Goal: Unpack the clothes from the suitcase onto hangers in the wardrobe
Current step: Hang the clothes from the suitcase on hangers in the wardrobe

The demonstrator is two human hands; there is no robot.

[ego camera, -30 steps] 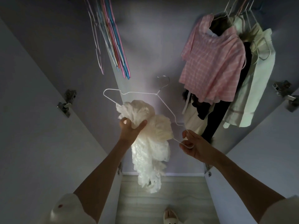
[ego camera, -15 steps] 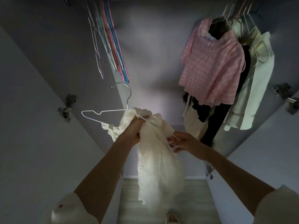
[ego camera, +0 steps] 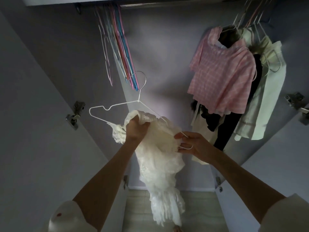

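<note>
White garment: bunched in left hand's closed fist; right hand pinched white hanger's end beside it.

We see metal door hinges on the left panel, another hinge at right, and pale floor below.

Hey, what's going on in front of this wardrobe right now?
A person is fitting a cream lace garment onto a white wire hanger. The left hand grips the bunched fabric at the top; the right hand pinches the hanger's right end. It is not on the wardrobe rail yet, where a pink checked top hangs.
</note>
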